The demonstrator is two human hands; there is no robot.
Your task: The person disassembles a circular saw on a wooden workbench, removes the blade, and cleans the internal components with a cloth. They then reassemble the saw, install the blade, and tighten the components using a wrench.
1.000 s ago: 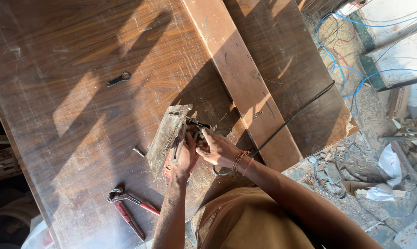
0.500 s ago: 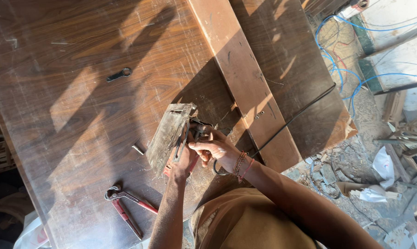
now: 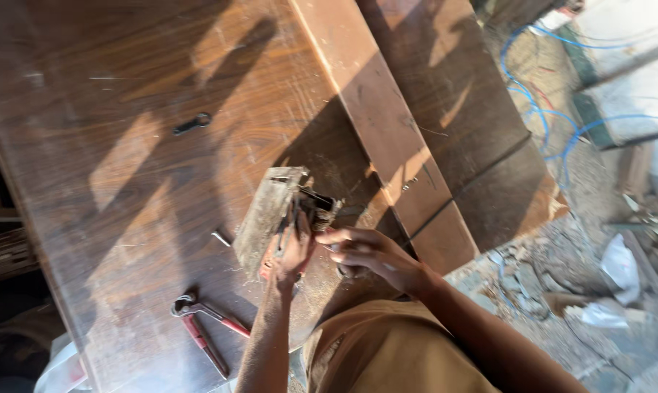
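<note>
Dark wooden panel point(image 3: 125, 87) lying flat, sunlit in patches; lighter plank point(image 3: 373, 124) runs diagonally across it. Far left, small metal key-like piece point(image 3: 192, 124) on the wood. Lower left, red-handled pliers point(image 3: 201, 327) lie apart from the hands. Centre: worn metal lock case point(image 3: 271, 218) stands tilted on the panel. Left hand point(image 3: 291, 258) grips its lower end, fingers curled on it. Right hand point(image 3: 365, 255) just beside, fingers together near the case's top; whether it pinches anything, cannot tell. Rubble point(image 3: 562, 291) and blue wires point(image 3: 540, 116) at right.
</note>
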